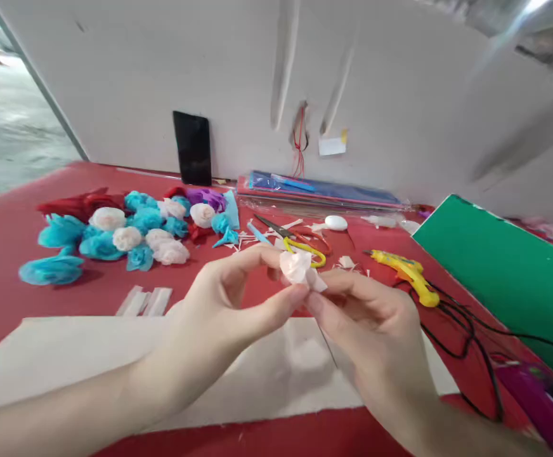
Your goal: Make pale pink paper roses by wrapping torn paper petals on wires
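The left hand [224, 311] reaches in with its thumb and index finger bent toward each other, nearly closed on a small white paper flower [296, 265]. The flower sits at the very tips of these fingers, above the thumb and to the right of the bent index finger, well clear of the palm. The right hand [376, 330] meets it from the other side, its thumb and forefinger drawn together at the flower's lower right edge, where a loose flap of paper sticks out; its other fingers curl behind, partly hidden. The two thumbs almost meet just under the bloom. A thin dark stem [328, 349] slants down from below the right thumb.

Both hands are raised over a long white paper sheet [238, 393] on the red tabletop [238, 438]. Past the left hand lie two pale folded strips [144, 301] and a cluster of blue, white, red and purple crepe-paper flowers [146, 220]. Beyond the held flower are scissors [305, 249] with a yellow handle loop, among paper scraps. A yellow glue gun [404, 273] lies beyond the right hand, beside a black cord [471, 343] and a green board [505, 279].
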A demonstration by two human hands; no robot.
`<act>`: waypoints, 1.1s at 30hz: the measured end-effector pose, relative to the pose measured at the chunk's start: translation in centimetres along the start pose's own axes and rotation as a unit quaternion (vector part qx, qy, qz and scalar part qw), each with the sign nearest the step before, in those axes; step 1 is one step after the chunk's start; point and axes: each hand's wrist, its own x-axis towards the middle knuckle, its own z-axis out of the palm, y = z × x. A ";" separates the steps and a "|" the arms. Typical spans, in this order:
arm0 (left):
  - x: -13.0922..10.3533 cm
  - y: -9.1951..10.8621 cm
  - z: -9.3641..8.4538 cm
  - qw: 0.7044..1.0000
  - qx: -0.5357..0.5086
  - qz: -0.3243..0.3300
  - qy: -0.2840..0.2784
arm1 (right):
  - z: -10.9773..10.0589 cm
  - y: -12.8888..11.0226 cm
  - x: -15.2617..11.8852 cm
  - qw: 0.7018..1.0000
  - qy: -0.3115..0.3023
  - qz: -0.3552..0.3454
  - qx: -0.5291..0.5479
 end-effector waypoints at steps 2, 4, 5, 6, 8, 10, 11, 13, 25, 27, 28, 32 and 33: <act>0.0 -0.1 0.2 1.000 0.019 0.007 0.005 | 0.0 0.3 0.1 0.998 0.004 -0.050 -0.032; 0.0 -0.1 0.2 0.999 0.033 0.012 0.006 | 0.1 0.5 0.2 0.994 0.004 -0.094 -0.061; 0.0 -0.2 0.2 0.999 0.038 0.014 0.003 | 0.1 0.5 0.3 0.990 0.002 -0.119 -0.075; 0.1 -0.2 0.2 0.999 0.041 0.014 0.001 | 0.1 0.5 0.4 0.986 -0.002 -0.138 -0.089; 0.2 -0.3 0.0 0.999 0.042 0.013 -0.003 | 0.1 0.6 0.4 0.982 -0.005 -0.157 -0.105; 0.3 -0.4 -0.2 0.999 0.034 0.013 -0.013 | 0.1 0.6 0.5 0.981 -0.007 -0.156 -0.111; 0.4 -0.5 -0.3 0.999 0.029 0.013 -0.021 | 0.0 0.6 0.5 0.982 -0.007 -0.151 -0.113; 0.5 -0.6 -0.5 0.999 0.019 0.015 -0.043 | -0.1 0.6 0.6 0.984 -0.009 -0.138 -0.114; 1.6 0.1 -1.4 0.985 0.042 0.021 -0.165 | -1.0 -1.5 1.3 0.983 -0.147 0.090 -0.067; 1.6 0.2 -1.5 0.981 0.057 0.030 -0.183 | -1.1 -1.9 1.3 0.980 -0.156 0.107 -0.067; 1.7 0.3 -1.6 0.979 0.063 0.035 -0.191 | -1.1 -2.0 1.3 0.978 -0.160 0.114 -0.066; 1.8 0.4 -1.7 0.976 0.072 0.041 -0.201 | -0.9 -2.3 1.2 0.979 -0.142 0.124 -0.076; 1.8 0.4 -1.6 0.976 0.074 0.038 -0.199 | -0.9 -2.3 1.2 0.979 -0.141 0.123 -0.082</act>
